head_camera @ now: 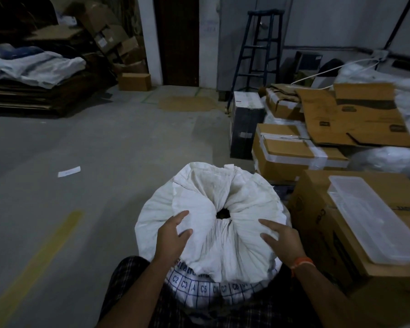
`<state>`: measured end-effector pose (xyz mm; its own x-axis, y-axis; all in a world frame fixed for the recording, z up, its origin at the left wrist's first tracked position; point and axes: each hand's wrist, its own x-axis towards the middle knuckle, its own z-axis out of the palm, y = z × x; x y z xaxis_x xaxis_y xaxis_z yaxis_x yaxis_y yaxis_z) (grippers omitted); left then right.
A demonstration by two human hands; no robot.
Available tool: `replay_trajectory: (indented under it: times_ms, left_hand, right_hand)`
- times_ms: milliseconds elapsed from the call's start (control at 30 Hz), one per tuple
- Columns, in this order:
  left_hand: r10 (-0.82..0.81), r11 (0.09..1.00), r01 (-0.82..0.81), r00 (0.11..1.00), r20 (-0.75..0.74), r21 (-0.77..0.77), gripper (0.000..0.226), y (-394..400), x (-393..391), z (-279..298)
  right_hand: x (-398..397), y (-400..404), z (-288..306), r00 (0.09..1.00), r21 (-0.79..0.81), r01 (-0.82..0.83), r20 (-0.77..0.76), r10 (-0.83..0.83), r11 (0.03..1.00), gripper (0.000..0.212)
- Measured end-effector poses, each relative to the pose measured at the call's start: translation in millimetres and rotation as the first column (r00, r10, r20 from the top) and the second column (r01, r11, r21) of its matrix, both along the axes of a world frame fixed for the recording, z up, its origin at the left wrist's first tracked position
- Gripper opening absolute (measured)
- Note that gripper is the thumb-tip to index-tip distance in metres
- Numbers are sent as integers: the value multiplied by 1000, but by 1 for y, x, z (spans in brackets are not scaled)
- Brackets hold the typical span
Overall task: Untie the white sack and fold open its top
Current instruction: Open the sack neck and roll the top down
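A grey concrete floor [85,147] fills the left and middle of the view, marked by a faded yellow stripe [40,254] near the lower left. A white paper slip [69,171] lies alone on it. At the far wall a dark wooden door [179,41] stands shut, with a blue stepladder [258,55] upright to its right. A small closed carton [134,81] sits beside the door frame, below tilted, stacked boxes. On the left, flattened cardboard is piled with white cloth [33,67] on top. To the right, taped cartons [291,152] crowd together under a flattened cardboard sheet [355,117]. A clear plastic lid [374,216] rests on the nearest large carton [317,209].
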<state>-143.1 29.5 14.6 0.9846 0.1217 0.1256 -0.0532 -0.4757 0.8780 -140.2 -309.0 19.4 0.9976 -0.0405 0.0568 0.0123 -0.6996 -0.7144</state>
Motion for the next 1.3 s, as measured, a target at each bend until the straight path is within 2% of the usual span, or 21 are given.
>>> replay_trajectory:
  times_ms: [100,300,433,600,667,767,833,900,933,1000,1033,1100,1167,1233,1300]
  left_hand:
    - [32,990,-17,994,-104,140,58,19,4,-15]
    - [126,955,-38,949,-288,293,66,42,5,-34]
    - [208,896,-58,930,-302,439,64,53,13,-35]
    - [251,813,-55,932,-263,580,60,60,24,-37]
    - [241,788,8,916,-320,616,59,62,25,-44]
    - [228,789,85,879,-418,609,50,66,29,-54]
    - [282,784,5,888,-363,620,38,62,31,-45]
    - [333,771,-154,925,-185,618,31,50,39,-26]
    - [306,768,-210,950,-59,605,30,45,48,-15]
    - [164,819,-215,976,143,532,28,31,69,7]
    - [71,862,-155,980,187,482,31,26,83,13]
    - [-69,922,-7,981,181,387,44,10,119,22]
    - [-122,941,73,984,129,331,55,-4,159,24]
    - [-134,947,126,991,5,294,60,-10,201,14]
    - [-150,921,194,977,-153,339,58,-2,244,-16]
  right_hand:
    - [3,-17,-2,998,-71,38,-44,-41,997,39]
    - [-8,-53,-5,978,-161,87,-174,-115,983,43]
    - [-8,-77,-3,959,-192,155,-207,-194,969,44]
    - [-1,-83,-6,938,-230,123,-292,-189,965,47]
    - [3,-80,-10,932,-241,106,-315,-181,965,48]
    - [12,-79,-14,941,-217,127,-283,-186,968,46]
    - [20,-80,-15,955,-187,151,-227,-192,971,43]
    - [31,-81,-16,963,-161,162,-189,-191,974,41]
    - [36,-81,-15,965,-159,172,-171,-199,972,40]
    - [47,-81,-14,964,-175,239,-73,-255,955,39]
    - [56,-82,-15,960,-209,277,15,-280,938,39]
    - [77,-76,-13,954,-268,280,184,-236,922,35]
    - [103,-65,-4,970,-274,130,233,-65,953,31]
    - [131,-50,7,992,-310,16,127,25,951,31]
    - [161,-44,8,998,-285,-38,-61,22,958,41]
